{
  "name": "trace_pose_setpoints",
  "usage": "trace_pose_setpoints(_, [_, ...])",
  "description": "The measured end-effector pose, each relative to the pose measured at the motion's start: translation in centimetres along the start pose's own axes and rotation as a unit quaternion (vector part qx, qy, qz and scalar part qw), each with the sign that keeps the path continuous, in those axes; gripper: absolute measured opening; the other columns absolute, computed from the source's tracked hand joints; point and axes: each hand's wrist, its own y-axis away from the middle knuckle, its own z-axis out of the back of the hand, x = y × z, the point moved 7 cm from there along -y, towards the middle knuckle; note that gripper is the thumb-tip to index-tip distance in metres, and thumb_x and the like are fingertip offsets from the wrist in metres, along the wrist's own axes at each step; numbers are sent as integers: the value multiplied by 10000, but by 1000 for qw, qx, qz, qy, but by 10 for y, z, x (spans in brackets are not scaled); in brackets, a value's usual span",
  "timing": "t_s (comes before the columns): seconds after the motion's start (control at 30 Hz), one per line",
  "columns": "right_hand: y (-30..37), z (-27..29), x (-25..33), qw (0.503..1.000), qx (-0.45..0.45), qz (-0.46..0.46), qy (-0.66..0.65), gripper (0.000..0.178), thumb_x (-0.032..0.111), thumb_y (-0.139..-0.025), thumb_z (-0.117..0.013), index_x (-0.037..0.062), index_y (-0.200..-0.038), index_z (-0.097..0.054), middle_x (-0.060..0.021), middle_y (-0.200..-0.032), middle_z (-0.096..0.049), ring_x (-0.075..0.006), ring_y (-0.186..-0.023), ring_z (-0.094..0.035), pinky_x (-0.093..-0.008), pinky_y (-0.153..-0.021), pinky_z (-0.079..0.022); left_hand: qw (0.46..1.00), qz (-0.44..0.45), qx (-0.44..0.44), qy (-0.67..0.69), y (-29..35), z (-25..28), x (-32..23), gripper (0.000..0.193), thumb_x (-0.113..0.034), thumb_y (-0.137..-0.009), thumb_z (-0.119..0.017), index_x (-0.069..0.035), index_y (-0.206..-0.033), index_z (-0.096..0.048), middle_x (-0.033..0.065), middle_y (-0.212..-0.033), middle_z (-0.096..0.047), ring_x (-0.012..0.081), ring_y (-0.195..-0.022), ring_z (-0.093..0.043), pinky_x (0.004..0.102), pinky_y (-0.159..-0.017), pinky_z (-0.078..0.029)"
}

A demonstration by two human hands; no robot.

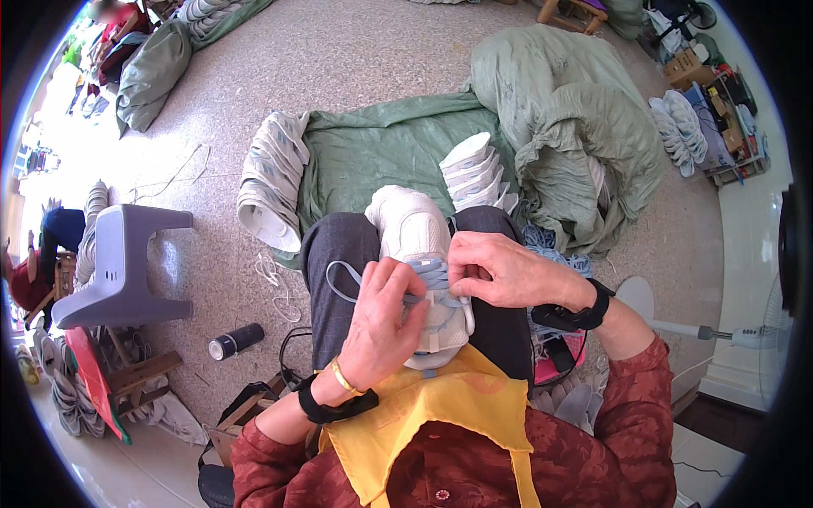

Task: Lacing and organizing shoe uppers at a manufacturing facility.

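Observation:
A white sneaker (pixel 410 222) lies across my lap, its toe pointing away from me. Pale blue shoelace (pixel 430 275) crosses its upper in rows, and a loose loop of lace (pixel 335 279) curves out on the left. My left hand (pixel 383 320) is closed over the left side of the opening, with its fingers pinching the lace. On the other side, my right hand (pixel 501 269) has thumb and fingers pressed together at the eyelet edge; what lies between them is hidden.
Stacked white shoe uppers (pixel 269 182) and a second stack (pixel 476 173) rest on a green cloth (pixel 381 144). A bulky green sack (pixel 584 127) stands right, near blue laces (pixel 555 245). Left are a grey plastic stool (pixel 118 262) and a dark cylinder (pixel 236 341); right, a fan (pixel 766 326).

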Motion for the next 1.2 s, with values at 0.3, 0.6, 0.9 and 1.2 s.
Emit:
trace_pose_setpoints(0.3, [-2, 1, 0, 1000, 2, -9, 23, 186, 164, -902, -735, -14, -894, -683, -150, -905, -640, -314, -874, -653, -413, -791, -513, 995, 70, 30, 65, 6, 11, 16, 206, 47, -847, -715, -2, -984, -569, 120, -871, -556, 265, -750, -599, 375, -645, -485])
trace_pose_setpoints(0.6, [-6, 0, -6, 999, -1, -41, 15, 244, 219, -889, -764, -13, -850, -699, -143, -850, -659, -271, -783, -661, -396, -700, -515, 991, 69, 73, 87, 0, 17, 24, 176, 27, -874, -748, -16, -916, -582, 23, -776, -532, 94, -632, -483, 274, -563, -398])
trace_pose_setpoints(0.9, [-8, -1, -7, 998, 5, -58, 13, 251, 229, -884, -761, -10, -840, -699, -139, -843, -658, -270, -785, -659, -396, -705, -514, 994, 32, 92, 59, 0, 12, 16, 175, 33, -839, -726, -11, -933, -585, 106, -870, -560, 257, -736, -608, 361, -659, -500])
trace_pose_setpoints(1.2, [-7, -1, -9, 998, 2, -66, 23, 262, 235, -882, -766, -18, -851, -707, -153, -864, -670, -289, -810, -670, -402, -733, -524, 995, 21, 95, 1, -2, 9, 12, 204, 25, -808, -701, -25, -949, -562, 138, -884, -549, 351, -869, -597, 433, -762, -495])
